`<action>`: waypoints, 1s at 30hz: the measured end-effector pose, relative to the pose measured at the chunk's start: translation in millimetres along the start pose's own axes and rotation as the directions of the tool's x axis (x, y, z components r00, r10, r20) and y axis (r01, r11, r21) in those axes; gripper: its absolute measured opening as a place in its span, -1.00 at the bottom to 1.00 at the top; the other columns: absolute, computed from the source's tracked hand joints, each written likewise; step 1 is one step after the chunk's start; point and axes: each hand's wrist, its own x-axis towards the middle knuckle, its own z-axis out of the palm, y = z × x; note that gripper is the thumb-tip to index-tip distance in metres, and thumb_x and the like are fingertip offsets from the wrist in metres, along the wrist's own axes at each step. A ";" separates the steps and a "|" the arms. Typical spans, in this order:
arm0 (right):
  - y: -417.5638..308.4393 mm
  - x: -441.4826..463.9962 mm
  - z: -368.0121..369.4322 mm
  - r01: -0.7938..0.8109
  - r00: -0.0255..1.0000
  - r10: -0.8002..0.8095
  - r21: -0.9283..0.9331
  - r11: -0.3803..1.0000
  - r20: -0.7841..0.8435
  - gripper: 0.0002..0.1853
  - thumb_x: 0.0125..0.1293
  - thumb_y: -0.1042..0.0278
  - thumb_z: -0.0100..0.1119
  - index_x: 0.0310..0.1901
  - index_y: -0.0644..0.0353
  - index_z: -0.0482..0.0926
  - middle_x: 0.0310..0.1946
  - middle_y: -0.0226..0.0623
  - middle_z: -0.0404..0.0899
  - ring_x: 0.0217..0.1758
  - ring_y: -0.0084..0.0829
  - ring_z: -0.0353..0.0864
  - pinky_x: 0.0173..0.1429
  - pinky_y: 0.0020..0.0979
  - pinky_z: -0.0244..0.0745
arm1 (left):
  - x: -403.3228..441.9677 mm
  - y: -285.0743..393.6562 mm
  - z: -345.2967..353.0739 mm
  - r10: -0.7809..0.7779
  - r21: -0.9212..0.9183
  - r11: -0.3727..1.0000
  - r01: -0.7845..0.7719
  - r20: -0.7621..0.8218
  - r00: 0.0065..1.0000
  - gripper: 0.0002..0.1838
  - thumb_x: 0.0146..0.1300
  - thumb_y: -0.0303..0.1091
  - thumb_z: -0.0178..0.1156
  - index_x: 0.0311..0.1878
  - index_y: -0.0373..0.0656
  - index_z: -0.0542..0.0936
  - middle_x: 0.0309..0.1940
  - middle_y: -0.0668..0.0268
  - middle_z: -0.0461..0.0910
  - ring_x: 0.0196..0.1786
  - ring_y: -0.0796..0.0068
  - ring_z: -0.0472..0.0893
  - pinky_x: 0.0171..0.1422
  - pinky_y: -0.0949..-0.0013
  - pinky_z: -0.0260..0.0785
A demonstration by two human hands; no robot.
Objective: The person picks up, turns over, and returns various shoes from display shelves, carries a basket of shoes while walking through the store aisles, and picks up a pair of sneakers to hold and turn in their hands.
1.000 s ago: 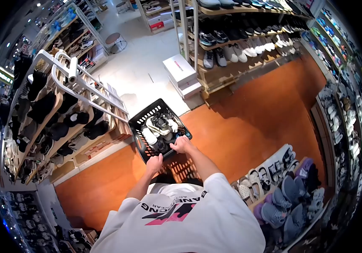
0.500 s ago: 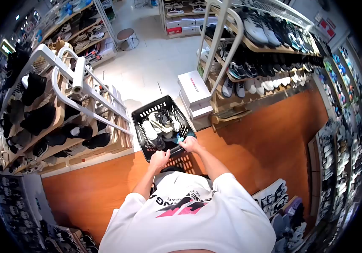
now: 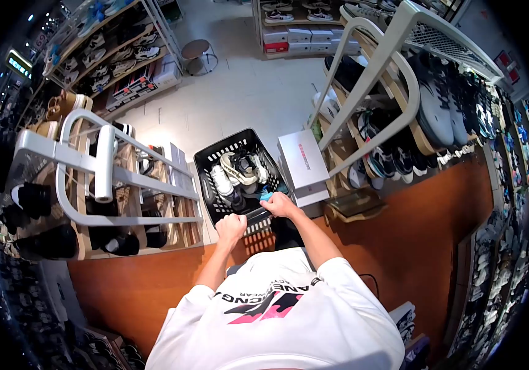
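A black plastic shopping basket (image 3: 265, 145) with slotted walls is in front of my body. My left hand (image 3: 231, 227) is closed around its near rim at the left. Farther right on the same rim, my right hand (image 3: 280, 205) grips with the fingers wrapped over. Inside the basket lie several shoes, among them a white shoe (image 3: 221, 180) and others in cream and dark colours. A small blue-green item (image 3: 266, 193) shows beside my right fingers; I cannot make out what it is.
White-framed shoe racks flank the basket, a left rack (image 3: 85, 159) and a right rack (image 3: 363, 92). Close on the basket's right are stacked white shoeboxes (image 3: 303, 159). A round stool (image 3: 196, 49) stands farther up the pale floor. Several shoe shelves line the sides.
I have moved forward with the basket, from the orange floor toward the pale aisle. Both racks and the shoeboxes now appear nearer. My hands keep their hold on the rim.
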 end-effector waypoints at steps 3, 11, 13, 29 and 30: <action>-14.1 49.1 -36.6 -0.014 0.992 0.012 -0.016 1.000 -0.129 -0.45 0.12 -0.08 0.05 -0.75 0.28 0.55 -0.80 -0.16 0.49 -0.68 -0.31 0.55 -0.44 -0.30 0.44 | 56.7 25.7 -19.4 -0.082 0.058 0.995 0.082 0.005 0.997 -0.51 0.12 -0.09 -0.17 -0.49 -0.30 0.62 -0.45 -0.09 0.58 -0.34 -0.07 0.59 -0.14 0.04 0.42; -41.2 179.1 -106.5 -0.065 0.993 0.056 -0.083 0.994 -0.107 -0.52 0.12 -0.02 -0.06 -0.61 0.26 0.61 -0.64 -0.10 0.56 -0.41 -0.09 0.58 -0.16 -0.16 0.45 | 215.6 15.7 -47.4 0.072 0.000 0.997 -0.072 -0.068 0.995 -0.57 0.07 -0.13 -0.08 -0.56 -0.32 0.61 -0.54 -0.13 0.53 -0.39 -0.12 0.55 -0.10 0.02 0.39; -47.1 209.5 -114.0 -0.081 0.992 0.077 -0.037 0.996 -0.102 -0.50 0.17 -0.02 -0.08 -0.65 0.24 0.60 -0.67 -0.14 0.55 -0.44 -0.10 0.58 -0.19 -0.17 0.44 | 254.3 15.3 -67.0 0.098 -0.007 0.995 -0.098 -0.060 0.993 -0.58 0.05 -0.14 -0.07 -0.58 -0.32 0.60 -0.56 -0.12 0.52 -0.40 -0.11 0.55 -0.12 0.03 0.40; -73.3 433.4 -183.1 -0.368 0.852 0.407 0.176 0.913 -0.330 -0.49 0.25 0.04 -0.15 -0.61 0.26 0.60 -0.70 -0.14 0.53 -0.49 -0.12 0.56 -0.23 -0.22 0.42 | 584.9 36.6 -172.1 0.469 0.016 0.871 -0.491 0.275 0.839 -0.55 0.00 -0.04 -0.06 -0.52 -0.25 0.63 -0.50 0.00 0.59 -0.35 0.02 0.59 -0.15 0.10 0.42; -67.8 443.8 -185.1 -0.334 0.846 0.376 0.174 0.926 -0.377 -0.48 0.27 0.02 -0.14 -0.59 0.26 0.62 -0.75 -0.28 0.51 -0.60 -0.36 0.54 -0.34 -0.35 0.40 | 599.2 43.3 -172.4 0.494 0.000 0.859 -0.513 0.270 0.827 -0.55 0.00 -0.04 -0.06 -0.52 -0.25 0.63 -0.50 0.00 0.59 -0.35 0.02 0.59 -0.15 0.10 0.42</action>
